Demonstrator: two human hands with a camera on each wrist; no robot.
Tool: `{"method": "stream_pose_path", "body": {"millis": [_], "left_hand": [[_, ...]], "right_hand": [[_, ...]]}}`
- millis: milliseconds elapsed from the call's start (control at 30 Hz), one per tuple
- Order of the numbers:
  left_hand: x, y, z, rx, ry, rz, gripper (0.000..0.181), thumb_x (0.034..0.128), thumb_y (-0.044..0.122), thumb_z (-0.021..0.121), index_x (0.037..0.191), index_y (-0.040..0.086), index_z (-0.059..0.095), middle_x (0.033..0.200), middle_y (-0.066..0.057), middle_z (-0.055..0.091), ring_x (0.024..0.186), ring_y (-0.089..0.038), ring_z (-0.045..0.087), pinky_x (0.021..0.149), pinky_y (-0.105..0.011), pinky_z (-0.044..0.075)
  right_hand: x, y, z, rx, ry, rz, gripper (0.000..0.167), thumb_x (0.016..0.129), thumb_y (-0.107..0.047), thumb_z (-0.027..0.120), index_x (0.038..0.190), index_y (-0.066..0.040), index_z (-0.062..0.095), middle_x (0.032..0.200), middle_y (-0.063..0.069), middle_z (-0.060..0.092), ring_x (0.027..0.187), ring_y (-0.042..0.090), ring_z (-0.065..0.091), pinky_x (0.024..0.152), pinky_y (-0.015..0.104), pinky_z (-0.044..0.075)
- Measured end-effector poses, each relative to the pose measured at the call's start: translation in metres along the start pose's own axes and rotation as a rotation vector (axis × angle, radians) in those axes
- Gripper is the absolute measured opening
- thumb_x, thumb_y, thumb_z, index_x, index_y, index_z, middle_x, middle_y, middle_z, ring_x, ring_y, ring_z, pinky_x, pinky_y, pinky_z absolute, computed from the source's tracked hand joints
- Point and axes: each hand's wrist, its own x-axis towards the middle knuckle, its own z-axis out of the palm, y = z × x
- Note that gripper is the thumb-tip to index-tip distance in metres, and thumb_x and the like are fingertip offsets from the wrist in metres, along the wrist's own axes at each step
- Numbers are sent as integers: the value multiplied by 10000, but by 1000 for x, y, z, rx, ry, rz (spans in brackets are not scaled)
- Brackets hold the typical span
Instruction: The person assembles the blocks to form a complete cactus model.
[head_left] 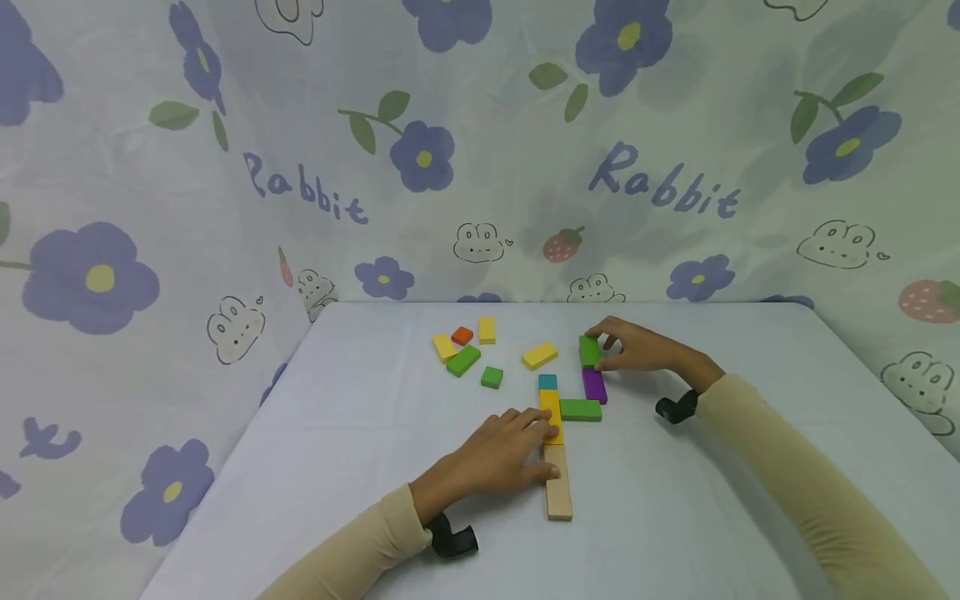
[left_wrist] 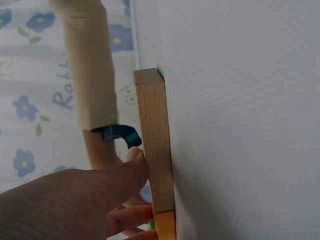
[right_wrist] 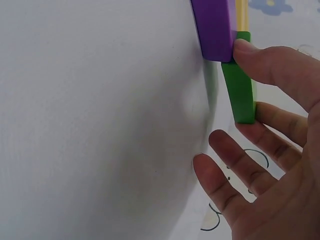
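Observation:
My right hand (head_left: 637, 344) pinches a green block (head_left: 589, 352) between thumb and fingertips at its two ends. The near end of that block meets a purple block (head_left: 595, 387), and in the right wrist view the green one looks slightly raised off the table. My left hand (head_left: 502, 454) rests against a straight row of blocks. Its thumb touches a plain wooden block (left_wrist: 152, 125), while its fingers lie on an orange block (head_left: 550, 404), partly hiding it. A blue block (head_left: 547, 382) tops the row. Another green block (head_left: 581, 409) juts rightward from the orange part.
Loose blocks lie at the back left: a red block (head_left: 462, 335), a yellow block (head_left: 487, 330), a second yellow block (head_left: 444, 347), a long green block (head_left: 463, 361) and a small green block (head_left: 492, 377). A third yellow block (head_left: 540, 356) lies behind the row. Printed cloth (head_left: 480, 167) backs the white table.

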Motion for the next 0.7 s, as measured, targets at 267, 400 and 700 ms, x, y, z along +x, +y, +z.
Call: {"method": "stream_pose_path", "body": {"millis": [267, 400, 700], "left_hand": [[-1, 0, -2, 1, 5, 3, 582, 961, 576, 560, 1440, 249, 506, 1571, 22, 407, 1379, -216, 454, 1093, -440, 433], [0, 0, -1, -5, -1, -4, 586, 961, 579, 558, 1443, 250, 505, 1574, 24, 404, 1383, -216, 450, 1096, -449, 430], [0, 0, 1, -3, -7, -12, 588, 961, 584, 554, 1445, 254, 503, 1573, 29, 401, 1383, -215, 448, 1096, -461, 428]], "right_hand": [[1, -5, -3, -9, -43, 35, 651, 874, -364, 771, 1422, -111, 528, 1381, 114, 540, 1184, 303, 599, 948, 470, 547], [2, -4, -4, -8, -69, 57, 640, 889, -395, 746, 1425, -113, 537, 1368, 109, 563, 1207, 313, 578, 989, 531, 505], [2, 0, 1, -14, -74, 82, 617, 908, -419, 715, 1428, -132, 547, 1375, 100, 578, 1238, 312, 559, 1036, 579, 457]]}}
